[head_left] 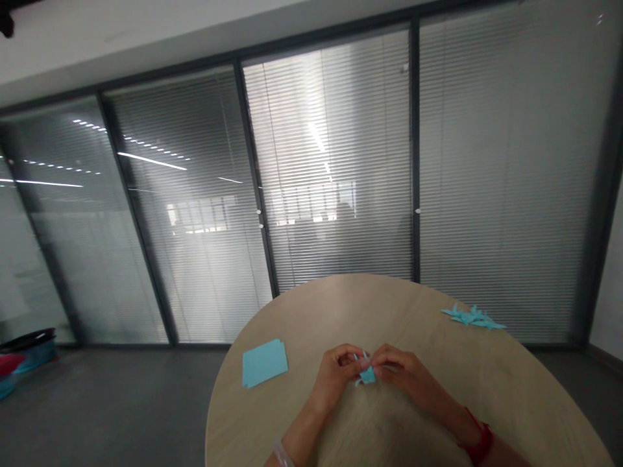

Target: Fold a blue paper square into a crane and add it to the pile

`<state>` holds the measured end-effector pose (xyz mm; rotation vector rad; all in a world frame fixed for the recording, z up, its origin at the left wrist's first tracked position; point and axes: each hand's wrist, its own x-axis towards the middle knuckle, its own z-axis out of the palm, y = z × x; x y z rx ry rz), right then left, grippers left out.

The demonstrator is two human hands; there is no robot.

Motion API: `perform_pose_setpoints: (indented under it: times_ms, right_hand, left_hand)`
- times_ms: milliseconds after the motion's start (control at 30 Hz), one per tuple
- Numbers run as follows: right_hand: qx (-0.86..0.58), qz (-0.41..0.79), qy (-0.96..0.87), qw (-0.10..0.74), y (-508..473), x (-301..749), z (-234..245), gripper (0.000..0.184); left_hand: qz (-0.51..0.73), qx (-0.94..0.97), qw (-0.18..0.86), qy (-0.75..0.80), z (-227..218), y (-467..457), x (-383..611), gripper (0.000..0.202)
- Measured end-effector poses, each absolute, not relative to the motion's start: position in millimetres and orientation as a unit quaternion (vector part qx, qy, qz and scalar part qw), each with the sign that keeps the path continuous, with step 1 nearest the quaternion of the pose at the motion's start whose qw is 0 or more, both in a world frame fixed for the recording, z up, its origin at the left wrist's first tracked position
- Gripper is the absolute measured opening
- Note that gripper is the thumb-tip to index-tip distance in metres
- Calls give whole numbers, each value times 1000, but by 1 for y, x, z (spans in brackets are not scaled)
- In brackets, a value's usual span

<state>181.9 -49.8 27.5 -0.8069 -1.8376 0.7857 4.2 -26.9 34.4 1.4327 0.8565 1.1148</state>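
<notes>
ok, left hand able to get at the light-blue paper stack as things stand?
Likely yes: nothing visible stands between the left hand and the light-blue paper stack. That hand would probably need to release the folded paper piece first.

This looks like an office or meeting room: dark-framed glass partitions (415, 149) with fine grey horizontal blinds (501, 162), white strip-light reflections (152, 161), a plain dark-grey floor (131, 402), a rounded pale-wood desk (350, 305).
</notes>
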Motion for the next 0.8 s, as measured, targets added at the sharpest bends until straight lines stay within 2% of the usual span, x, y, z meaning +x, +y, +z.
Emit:
perform_pose_setpoints:
  times_ms: [133, 367, 567, 800]
  right_hand:
    - [-340, 315, -751, 470, -48, 182, 26, 30]
    - [-381, 263, -748, 476, -55, 174, 24, 9]
    - [-352, 210, -774, 482, -55, 176, 22, 19]
    - [-375, 154, -795, 450, -54, 179, 23, 18]
  left_hand:
    - [466, 611, 526, 365, 33, -26, 3, 46]
    - [455, 629, 521, 356, 33, -28, 4, 42]
    - [439, 645, 509, 363, 33, -31, 4, 38]
    - [423, 664, 473, 396, 36, -33, 5, 33]
